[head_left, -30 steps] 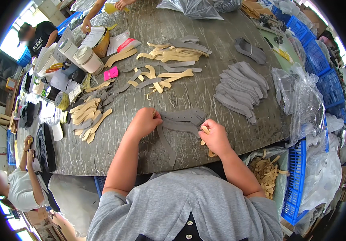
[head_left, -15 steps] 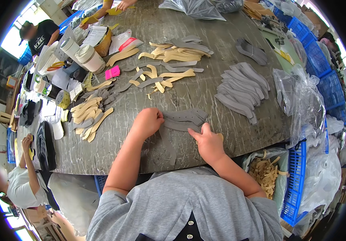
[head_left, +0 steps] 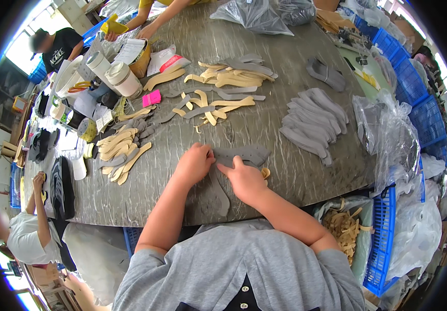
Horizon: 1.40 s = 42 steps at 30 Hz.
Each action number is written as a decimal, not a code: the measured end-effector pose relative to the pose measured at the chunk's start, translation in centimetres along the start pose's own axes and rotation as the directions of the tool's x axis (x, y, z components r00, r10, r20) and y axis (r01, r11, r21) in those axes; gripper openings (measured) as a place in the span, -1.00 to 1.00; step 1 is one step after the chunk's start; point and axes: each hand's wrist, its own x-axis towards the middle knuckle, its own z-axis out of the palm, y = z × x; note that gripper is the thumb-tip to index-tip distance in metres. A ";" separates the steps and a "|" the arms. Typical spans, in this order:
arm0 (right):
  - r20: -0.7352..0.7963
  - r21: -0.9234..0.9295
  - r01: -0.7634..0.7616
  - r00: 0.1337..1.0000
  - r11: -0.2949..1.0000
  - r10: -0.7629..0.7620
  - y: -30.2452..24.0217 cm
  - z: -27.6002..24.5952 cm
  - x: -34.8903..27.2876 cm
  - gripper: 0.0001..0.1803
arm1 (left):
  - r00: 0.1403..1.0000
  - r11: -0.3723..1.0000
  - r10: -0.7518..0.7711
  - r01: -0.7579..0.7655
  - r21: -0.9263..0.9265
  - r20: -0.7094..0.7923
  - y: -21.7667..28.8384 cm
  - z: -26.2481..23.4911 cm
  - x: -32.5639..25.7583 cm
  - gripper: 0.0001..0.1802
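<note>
Overall, the dark worktable (head_left: 306,179) was the largest item and bore everything handled. On its right side, well apart from the hands, lay a fanned stack of grey curved pieces (head_left: 314,124); their thin, overlapping edges suggested light sheet stock. The grey curved panel (head_left: 245,152) lay near the table's front edge, before the person, partly covered by the fingers. Judged light and bendable, with little risk of breaking; more likely to crease or skew than to crack. Slipperiness could not be read from the view. Best hold, by estimate: a flat pinch at the narrow left end, with a fingertip pressing the body against the table. The right hand (head_left: 245,180) had its index finger extended toward that left end; whether its curled fingers were clamped on anything could not be told. The left hand (head_left: 194,165) had thumb and fingertips together, pinching the panel's left end. Below them a narrow grey strip (head_left: 216,198) trailed limply, probably the floppiest part. Smallest, a tan strip (head_left: 266,173) showed just beside the right hand's knuckles.
</note>
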 end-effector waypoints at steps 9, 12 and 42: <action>-0.128 0.143 -0.180 0.972 0.973 0.198 0.8 -4.2 -1.9 -0.89 | 0.982 0.759 -0.139 0.187 -0.624 0.125 3.2 -0.9 -3.0 -0.89; -0.164 0.054 -0.281 0.944 0.958 0.286 3.5 -8.1 -2.6 -0.90 | 0.968 0.759 -0.201 0.252 -0.600 0.152 3.4 -1.1 -3.3 -0.86; 0.431 0.892 -0.418 0.901 -0.172 0.043 0.0 -6.2 -2.9 -0.88 | 0.950 0.175 0.281 0.085 -0.981 0.133 5.4 -0.7 -3.6 -0.87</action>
